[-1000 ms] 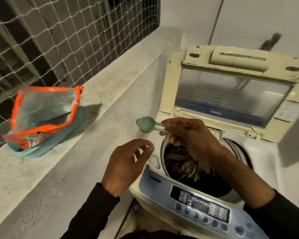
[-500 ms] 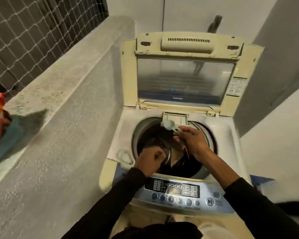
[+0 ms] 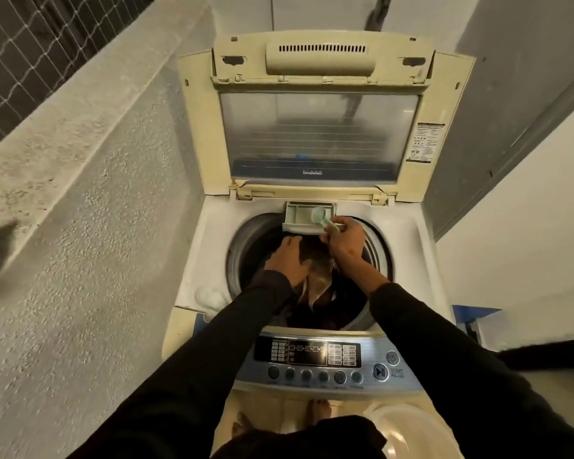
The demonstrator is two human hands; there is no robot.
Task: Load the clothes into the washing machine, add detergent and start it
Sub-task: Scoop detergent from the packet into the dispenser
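The right hand [image 3: 344,244] is pinching a green scoop [image 3: 322,218] over the drawer [image 3: 299,220] at the tub's back rim; the left hand [image 3: 289,260], fingers relaxed, is resting on clothes [image 3: 318,279]. A button [image 3: 380,372] is reading "START/PAUSE".

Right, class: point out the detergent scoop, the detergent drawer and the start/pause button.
detergent scoop [image 3: 319,215], head view, on its bowl
detergent drawer [image 3: 299,217], head view, on its floor
start/pause button [image 3: 380,372], head view, on its centre

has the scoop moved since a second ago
Yes. The scoop went from beside the washer's left edge, near the ledge, across the drum to the open detergent drawer at the back, under the lid hinge. The right hand holds it.
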